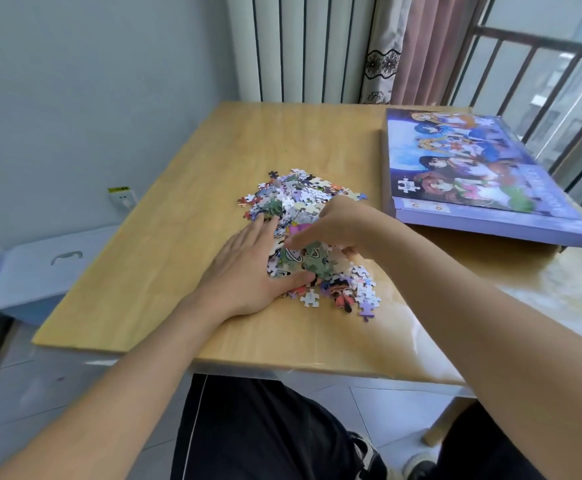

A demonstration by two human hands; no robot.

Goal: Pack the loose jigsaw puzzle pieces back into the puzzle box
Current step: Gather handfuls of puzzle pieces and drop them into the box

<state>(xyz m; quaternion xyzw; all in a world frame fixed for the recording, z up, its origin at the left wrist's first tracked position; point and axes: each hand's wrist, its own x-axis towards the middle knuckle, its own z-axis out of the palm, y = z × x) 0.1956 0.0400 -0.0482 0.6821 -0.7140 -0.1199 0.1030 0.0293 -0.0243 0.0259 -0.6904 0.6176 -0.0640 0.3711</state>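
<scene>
Centrally, puzzle pieces [303, 216] heaped on table [185, 209]. Left hand [248, 268] flat, fingers straight, pressing heap's left side. Right hand [338, 226] curled, clutching pieces. Lidded box [473, 174] well right.

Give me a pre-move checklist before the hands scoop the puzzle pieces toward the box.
1. Left hand flat against the pile's left side: ok.
2. Right hand curled over the pile, gripping pieces: ok.
3. Puzzle pieces gathered in one pile: not ok, strays lie at the near right edge.
4. Puzzle box open to receive pieces: not ok, the printed lid looks in place.
5. Box fully supported on the table: cannot tell.
</scene>
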